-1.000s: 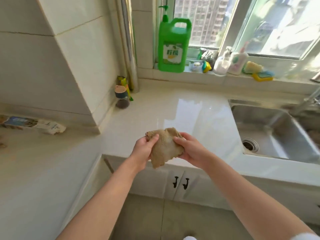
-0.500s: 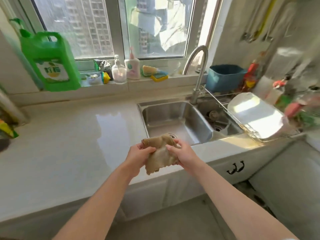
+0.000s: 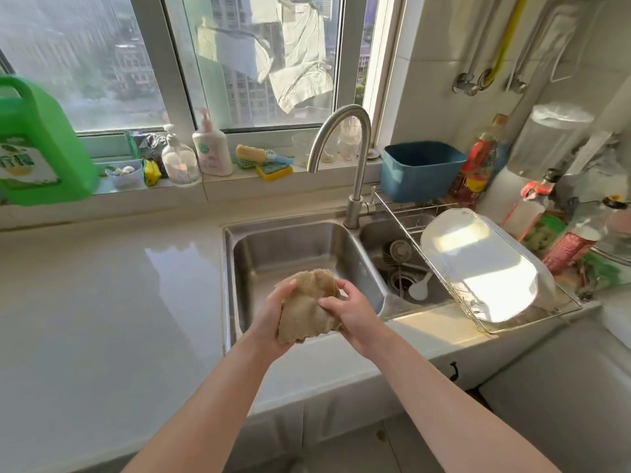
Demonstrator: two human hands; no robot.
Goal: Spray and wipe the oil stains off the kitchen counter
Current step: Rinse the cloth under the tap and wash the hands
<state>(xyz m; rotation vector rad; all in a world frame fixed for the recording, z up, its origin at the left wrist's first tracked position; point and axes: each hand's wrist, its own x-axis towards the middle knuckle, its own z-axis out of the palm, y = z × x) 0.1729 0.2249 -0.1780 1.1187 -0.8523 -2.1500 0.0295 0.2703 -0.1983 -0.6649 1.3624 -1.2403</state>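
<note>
A crumpled tan cloth [image 3: 307, 305] hangs between both hands over the front of the left sink basin [image 3: 293, 247]. My left hand [image 3: 273, 315] grips its left side, thumb on top. My right hand [image 3: 351, 312] pinches its right side with curled fingers. The pale glossy counter [image 3: 109, 302] stretches to the left of the sink. No spray bottle is held.
A curved steel faucet [image 3: 351, 165] stands behind the sink. The right basin holds a wire rack with a white tray [image 3: 478, 264]. On the sill sit a green detergent jug [image 3: 37, 148], pump bottles and sponges. A blue tub [image 3: 420, 169] and sauce bottles crowd the right.
My view has swung right from the counter corner to the sink. Both hands kept hold of the cloth and carried it from over the counter edge to over the left basin.
</note>
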